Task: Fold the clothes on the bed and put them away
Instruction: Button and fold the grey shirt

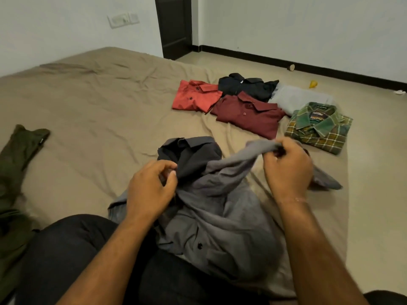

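A grey button shirt (222, 219) lies rumpled on the bed (92, 102) in front of my knees, its dark collar toward the far side. My left hand (152, 190) pinches a fold of the shirt near the collar. My right hand (288, 168) grips a raised edge of the same shirt, lifted off the sheet. Beyond lie folded shirts: an orange-red one (196, 96), a black one (246, 85), a maroon one (248, 114), a pale grey one (299, 97) and a green plaid one (319, 128).
An olive-green garment (15, 172) lies unfolded along the bed's left side. My dark-trousered legs (72, 256) rest at the near edge. Past the bed's right edge is floor, with a small yellow object (312, 84). A dark door (174, 25) stands at the back.
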A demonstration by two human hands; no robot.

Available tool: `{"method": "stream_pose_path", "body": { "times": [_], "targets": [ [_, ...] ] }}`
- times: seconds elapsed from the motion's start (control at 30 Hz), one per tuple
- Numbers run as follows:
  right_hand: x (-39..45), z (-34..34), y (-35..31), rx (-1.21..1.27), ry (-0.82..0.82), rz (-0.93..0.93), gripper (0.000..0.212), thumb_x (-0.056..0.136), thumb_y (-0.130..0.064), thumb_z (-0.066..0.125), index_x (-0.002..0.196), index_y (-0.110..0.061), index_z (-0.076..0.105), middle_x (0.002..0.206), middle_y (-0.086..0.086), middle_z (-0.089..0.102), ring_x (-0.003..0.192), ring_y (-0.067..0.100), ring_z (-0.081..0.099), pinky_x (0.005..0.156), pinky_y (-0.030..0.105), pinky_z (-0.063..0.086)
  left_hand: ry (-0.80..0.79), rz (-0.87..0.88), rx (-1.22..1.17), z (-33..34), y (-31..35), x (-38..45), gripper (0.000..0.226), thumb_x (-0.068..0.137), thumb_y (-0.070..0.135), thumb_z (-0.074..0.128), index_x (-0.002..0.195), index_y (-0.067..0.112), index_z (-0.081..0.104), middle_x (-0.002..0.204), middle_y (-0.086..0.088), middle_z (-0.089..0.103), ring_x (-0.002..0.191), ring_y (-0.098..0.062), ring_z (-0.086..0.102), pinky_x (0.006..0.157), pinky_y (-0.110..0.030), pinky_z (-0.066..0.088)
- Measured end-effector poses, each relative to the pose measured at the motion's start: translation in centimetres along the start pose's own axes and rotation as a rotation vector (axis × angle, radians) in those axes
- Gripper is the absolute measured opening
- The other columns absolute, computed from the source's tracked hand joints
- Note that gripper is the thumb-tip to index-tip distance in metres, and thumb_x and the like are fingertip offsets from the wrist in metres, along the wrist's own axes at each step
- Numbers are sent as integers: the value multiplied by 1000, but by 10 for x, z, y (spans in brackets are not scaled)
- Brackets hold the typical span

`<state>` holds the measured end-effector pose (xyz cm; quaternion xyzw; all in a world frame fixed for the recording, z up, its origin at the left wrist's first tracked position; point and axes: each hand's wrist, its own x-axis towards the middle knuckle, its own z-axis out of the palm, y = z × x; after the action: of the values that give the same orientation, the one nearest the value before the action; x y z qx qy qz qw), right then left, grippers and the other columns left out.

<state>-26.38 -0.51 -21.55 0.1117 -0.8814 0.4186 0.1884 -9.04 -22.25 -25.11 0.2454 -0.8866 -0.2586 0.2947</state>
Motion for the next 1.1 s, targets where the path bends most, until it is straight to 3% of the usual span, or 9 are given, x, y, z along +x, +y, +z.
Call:
{"method": "stream_pose_path", "body": {
  "times": [0.1, 0.2, 0.27, 0.47, 0.57, 0.73, 0.83, 1.0, 1.1],
  "targets": [
    [23, 27, -66, 146, -73, -240, 15, 91, -26, 59, 98, -21, 71, 96, 0, 73, 91, 22, 66, 78, 40, 54, -7, 407, -240, -3, 18, -2, 15, 93, 12, 65, 99, 15, 78, 86, 5, 69, 74, -9, 62, 69, -27, 50],
    [31, 50, -119, 377, -582, -557, 49, 91, -6, 62, 139, -17, 61, 134, 0, 65, 125, 16, 61, 108, 38, 49, -114, 649, -293, 9, 30, -6, 16, 92, 3, 65, 100, 6, 79, 99, -4, 73, 89, -21, 66, 82, -31, 50],
    [19, 52, -120, 429, -820, -586, 65, 94, 1, 61, 154, -18, 43, 141, -1, 58, 129, 12, 58, 105, 22, 49, -144, 705, -281, 19, 29, -6, 20, 91, -1, 62, 102, 4, 78, 107, -7, 73, 97, -26, 66, 88, -37, 51],
    [-52, 12, -2, 311, -456, -303, 19, 98, -11, 66, 113, -23, 70, 88, -9, 70, 78, 11, 66, 68, 29, 53, -20, 529, -222, 33, 14, 5, 24, 85, -6, 61, 101, 5, 76, 104, -5, 74, 99, -26, 66, 94, -38, 51],
    [-90, -8, 52, 184, -501, -188, 2, 92, -28, 74, 94, -29, 73, 80, -9, 70, 70, 11, 65, 67, 36, 54, -298, 480, -182, 41, 4, 8, 19, 91, 11, 65, 106, 16, 76, 103, 5, 74, 97, -16, 65, 89, -38, 53],
    [-106, -17, 69, -117, -845, -338, 28, 81, -60, 57, 87, -34, 66, 75, -16, 61, 68, 3, 55, 64, 25, 45, -776, 477, -46, 33, -3, 11, 40, 86, 62, 68, 109, 30, 78, 103, 15, 72, 99, -4, 63, 89, -34, 55],
    [-103, -14, 70, 7, -758, -236, 21, 87, -45, 61, 85, -26, 69, 69, -11, 64, 64, 1, 56, 62, 26, 43, -572, 472, 33, 22, -6, 10, 28, 90, 46, 64, 97, 23, 79, 94, 5, 72, 91, -17, 66, 82, -42, 56],
    [-80, -33, 8, 900, -761, 463, 10, 95, -13, 67, 91, -4, 69, 91, 18, 75, 84, 25, 68, 81, 38, 57, -129, 376, -111, -13, 20, 7, 12, 96, 21, 62, 101, 17, 73, 94, 7, 73, 87, -9, 65, 78, -23, 47],
    [-34, -63, -34, 758, -752, 123, 10, 83, -16, 79, 82, -9, 71, 80, 7, 74, 71, 17, 66, 68, 28, 57, -69, 431, -85, -49, 51, 42, 10, 97, 24, 62, 101, 22, 72, 90, 9, 73, 82, -7, 65, 73, -22, 45]
  ]
}}
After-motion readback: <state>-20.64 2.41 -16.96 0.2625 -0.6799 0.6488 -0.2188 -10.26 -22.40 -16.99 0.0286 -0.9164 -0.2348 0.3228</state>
